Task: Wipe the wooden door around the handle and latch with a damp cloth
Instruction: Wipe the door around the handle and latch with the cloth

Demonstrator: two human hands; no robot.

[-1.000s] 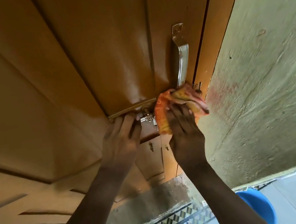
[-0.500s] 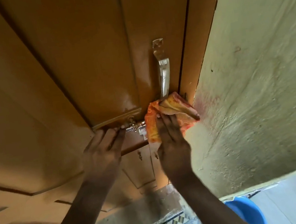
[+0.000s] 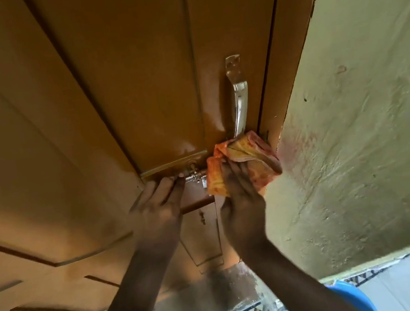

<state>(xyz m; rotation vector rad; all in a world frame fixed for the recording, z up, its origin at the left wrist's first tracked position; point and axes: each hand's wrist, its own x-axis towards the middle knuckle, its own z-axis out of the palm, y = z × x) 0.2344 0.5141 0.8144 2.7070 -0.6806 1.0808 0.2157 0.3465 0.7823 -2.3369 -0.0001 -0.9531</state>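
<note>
Now right hand (image 3: 241, 203) presses cloth (image 3: 243, 165) on door (image 3: 133, 86) below handle (image 3: 239, 96).

The wooden door (image 3: 131, 72) is standing shut, glossy orange-brown with raised panels, its surface catching a wet-looking sheen near the hardware. A slim metal handle (image 3: 239, 101) is running upright close to the door's edge. Just below it, a crumpled orange and yellow cloth (image 3: 246, 161) is pressing against the wood, covering the handle's foot and sitting just beside the shiny latch (image 3: 195, 175).
</note>
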